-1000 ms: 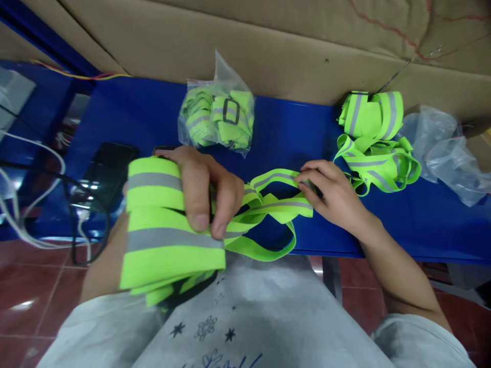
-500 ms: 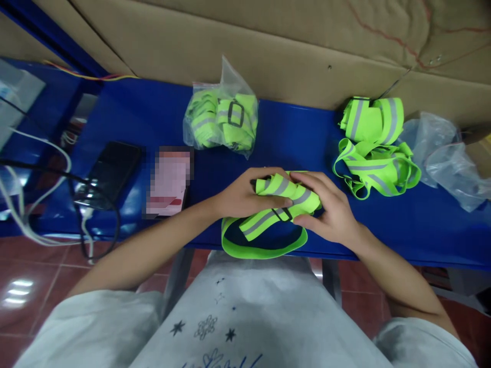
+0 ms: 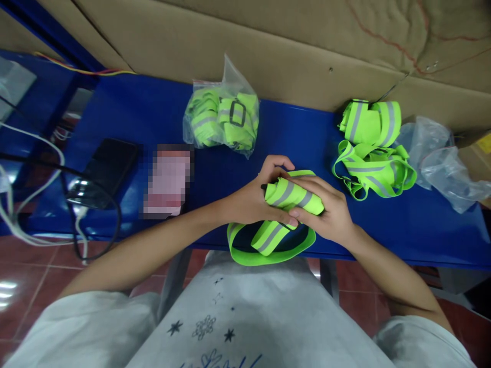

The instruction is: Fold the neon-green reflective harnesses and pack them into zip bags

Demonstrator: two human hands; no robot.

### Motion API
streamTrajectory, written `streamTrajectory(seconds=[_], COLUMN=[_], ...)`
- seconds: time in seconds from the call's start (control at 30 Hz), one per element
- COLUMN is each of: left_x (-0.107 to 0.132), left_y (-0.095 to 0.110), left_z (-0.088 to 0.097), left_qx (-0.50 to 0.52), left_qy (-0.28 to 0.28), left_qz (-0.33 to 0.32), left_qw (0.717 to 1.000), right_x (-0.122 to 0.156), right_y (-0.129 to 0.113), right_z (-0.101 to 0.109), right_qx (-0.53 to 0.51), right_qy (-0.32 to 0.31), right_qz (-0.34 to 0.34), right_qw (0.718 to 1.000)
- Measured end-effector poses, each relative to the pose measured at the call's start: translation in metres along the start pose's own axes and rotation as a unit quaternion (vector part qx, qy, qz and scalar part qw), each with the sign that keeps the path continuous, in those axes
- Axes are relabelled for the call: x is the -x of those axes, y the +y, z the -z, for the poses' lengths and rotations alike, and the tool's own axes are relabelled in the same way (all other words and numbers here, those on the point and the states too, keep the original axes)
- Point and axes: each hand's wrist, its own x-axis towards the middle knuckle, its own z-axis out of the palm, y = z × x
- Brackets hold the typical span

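Neon yellow-green fabric strap roll with grey reflective stripes (image 3: 294, 194) lies between the person's hands, above the front part of a glossy blue table (image 3: 303, 133). The left hand (image 3: 257, 200) grips its left end, fingers bent, thumb along the lower side; the right hand (image 3: 334, 208) cups its right end with curled fingers, thumb pressed against it. Below hang a flat striped strap end (image 3: 269, 239) and a curved green band (image 3: 268, 260). Farther back stands a clear plastic bag of similar straps (image 3: 222, 120); to the right, a loose striped strap heap (image 3: 374, 171).
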Motion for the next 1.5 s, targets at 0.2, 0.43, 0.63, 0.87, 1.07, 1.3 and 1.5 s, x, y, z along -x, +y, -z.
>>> streamTrajectory(seconds=[0.2, 0.43, 0.63, 0.87, 1.07, 1.3, 1.5], left_x=[0.004, 0.004, 0.006, 0.005, 0.005, 0.010, 0.007], left_y=[0.004, 0.026, 0.033, 0.022, 0.023, 0.018, 0.006], left_z=[-0.009, 0.002, 0.004, -0.012, -0.012, -0.016, -0.018], left_qx=[-0.005, 0.068, -0.034, 0.065, 0.080, 0.099, 0.021], left_qy=[0.009, -0.109, -0.184, -0.180, -0.159, -0.185, -0.131], left_qz=[0.009, 0.000, 0.061, 0.085, 0.126, 0.243, 0.201], left_qw=[1.000, 0.992, 0.980, 0.978, 0.976, 0.947, 0.970], right_x=[-0.001, 0.000, -0.001, 0.001, 0.008, 0.006, -0.003], right_y=[-0.004, 0.000, 0.002, 0.003, 0.002, -0.011, 0.000], right_z=[-0.002, 0.013, 0.019, 0.017, 0.016, 0.011, 0.010], right_qx=[-0.012, -0.178, -0.262, -0.252, -0.125, 0.012, -0.272], right_qy=[0.045, 0.107, 0.204, 0.223, 0.215, 0.252, 0.197], right_qz=[-0.044, -0.208, -0.196, -0.199, -0.142, -0.057, -0.315], right_qw=[0.998, 0.956, 0.923, 0.921, 0.958, 0.966, 0.888])
